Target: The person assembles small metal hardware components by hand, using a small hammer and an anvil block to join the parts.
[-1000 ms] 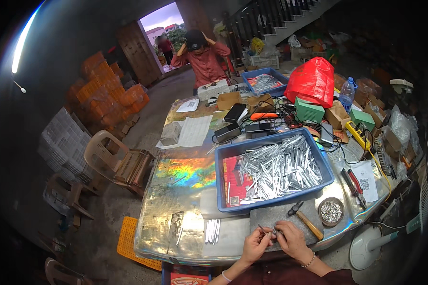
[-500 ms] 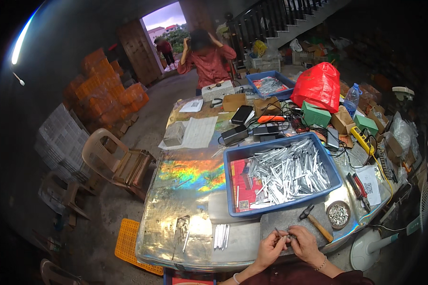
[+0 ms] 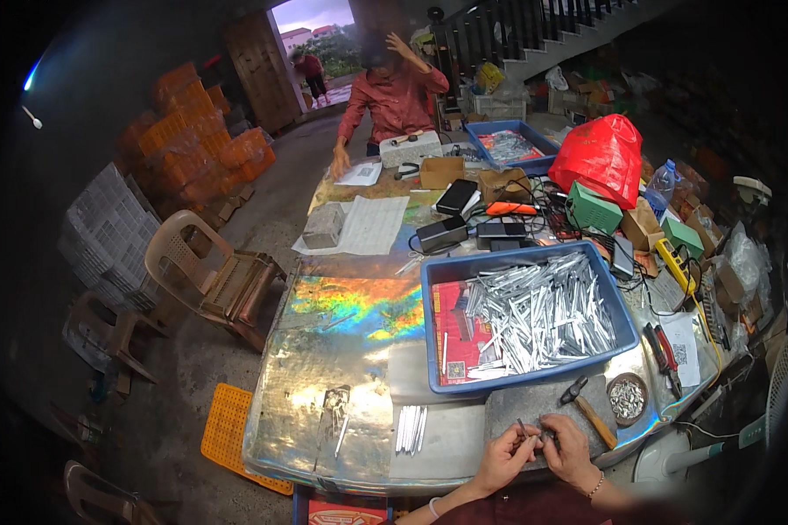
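Left hand [image 3: 503,458] pinches slim rod [image 3: 523,428]; right hand [image 3: 572,448] curled, grip unclear. Rod likely light, stiff; pinch mid-length.

Red bag [image 3: 600,162], water bottle [image 3: 662,185] just right of it. Beige chair [image 3: 177,254] at left, orange crates [image 3: 186,122] stacked near wooden door [image 3: 261,74].

Co-worker's right hand [image 3: 340,164] down from head, now by white paper [image 3: 360,175]. Co-worker's left hand [image 3: 402,47] opened out.
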Demonstrator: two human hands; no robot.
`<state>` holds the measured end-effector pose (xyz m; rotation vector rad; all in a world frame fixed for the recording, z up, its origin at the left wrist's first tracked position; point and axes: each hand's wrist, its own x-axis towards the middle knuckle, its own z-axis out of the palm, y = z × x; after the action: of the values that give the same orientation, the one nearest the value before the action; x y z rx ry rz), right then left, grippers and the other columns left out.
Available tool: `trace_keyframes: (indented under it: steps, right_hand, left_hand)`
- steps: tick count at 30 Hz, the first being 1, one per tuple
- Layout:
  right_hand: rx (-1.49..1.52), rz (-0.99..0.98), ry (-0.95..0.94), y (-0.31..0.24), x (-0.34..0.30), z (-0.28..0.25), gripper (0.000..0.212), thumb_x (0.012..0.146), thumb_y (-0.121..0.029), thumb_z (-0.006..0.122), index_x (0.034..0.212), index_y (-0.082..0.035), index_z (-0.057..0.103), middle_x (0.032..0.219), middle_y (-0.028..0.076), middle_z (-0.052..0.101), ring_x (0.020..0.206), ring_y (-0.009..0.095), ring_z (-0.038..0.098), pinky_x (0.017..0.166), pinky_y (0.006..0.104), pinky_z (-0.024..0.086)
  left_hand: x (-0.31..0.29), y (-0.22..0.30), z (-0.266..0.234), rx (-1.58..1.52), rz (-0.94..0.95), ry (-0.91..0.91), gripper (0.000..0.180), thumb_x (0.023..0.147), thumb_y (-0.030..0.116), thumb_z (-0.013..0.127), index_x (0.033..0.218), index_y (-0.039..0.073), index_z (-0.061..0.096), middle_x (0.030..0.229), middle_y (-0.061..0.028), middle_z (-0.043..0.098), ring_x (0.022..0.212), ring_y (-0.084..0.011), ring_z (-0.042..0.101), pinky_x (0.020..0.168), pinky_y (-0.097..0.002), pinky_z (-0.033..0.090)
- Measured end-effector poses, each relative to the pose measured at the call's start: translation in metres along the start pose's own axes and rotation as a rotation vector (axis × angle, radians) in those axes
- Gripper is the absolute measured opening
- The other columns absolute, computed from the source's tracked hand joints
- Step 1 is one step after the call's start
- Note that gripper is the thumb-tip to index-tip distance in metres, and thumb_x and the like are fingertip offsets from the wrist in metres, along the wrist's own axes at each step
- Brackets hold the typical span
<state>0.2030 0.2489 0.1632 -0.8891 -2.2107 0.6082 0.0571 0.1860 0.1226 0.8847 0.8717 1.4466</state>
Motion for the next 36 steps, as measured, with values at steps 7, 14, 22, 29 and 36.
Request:
trace_keyframes:
  steps: [7,14,22,29,36]
  right_hand:
    - [0.014,-0.026,0.020,-0.0023,0.0051,-0.0019,0.029,0.074,0.000,0.061,0.103,0.000,0.056,0.099,0.018,0.062,0.090,0.036,0.061,0.077,0.0405,0.050]
    - [0.026,-0.040,0.040,0.0008,0.0014,-0.0006,0.026,0.074,0.000,0.061,0.099,0.000,0.057,0.099,0.017,0.062,0.089,0.035,0.061,0.076,0.0396,0.051]
    - [0.023,-0.035,0.040,0.0012,0.0018,-0.0026,0.029,0.074,0.000,0.060,0.103,0.000,0.057,0.101,0.018,0.062,0.091,0.035,0.061,0.077,0.0397,0.051]
    - [0.016,-0.028,0.055,0.0000,0.0023,-0.0025,0.031,0.074,-0.001,0.060,0.106,0.000,0.056,0.102,0.019,0.061,0.092,0.036,0.061,0.077,0.0405,0.051]
    - [0.019,-0.034,0.047,-0.0003,-0.0001,-0.0025,0.030,0.075,-0.002,0.061,0.104,0.000,0.057,0.102,0.018,0.062,0.092,0.035,0.061,0.077,0.0401,0.050]
  left_hand:
    - [0.0007,0.0075,0.0023,0.089,-0.004,0.015,0.020,0.096,0.009,0.050,0.114,0.001,0.052,0.094,-0.0075,0.063,0.073,-0.0073,0.057,0.065,-0.0197,0.047]
    - [-0.0014,0.0055,0.0034,0.092,-0.003,0.041,0.019,0.095,0.008,0.050,0.113,0.001,0.052,0.092,-0.0068,0.062,0.072,-0.0066,0.056,0.063,-0.0187,0.046]
    - [-0.0001,0.0080,0.0065,0.135,-0.009,0.059,0.018,0.095,0.007,0.050,0.112,0.000,0.053,0.092,-0.0058,0.062,0.071,-0.0061,0.056,0.063,-0.0185,0.046]
    - [0.0009,0.0076,0.0046,0.140,-0.006,0.070,0.019,0.095,0.009,0.051,0.112,0.000,0.053,0.091,-0.0058,0.063,0.071,-0.0059,0.056,0.062,-0.0186,0.046]
    - [-0.0012,0.0085,0.0048,0.143,0.006,0.063,0.018,0.095,0.008,0.051,0.111,0.001,0.053,0.091,-0.0058,0.063,0.070,-0.0060,0.056,0.062,-0.0192,0.046]
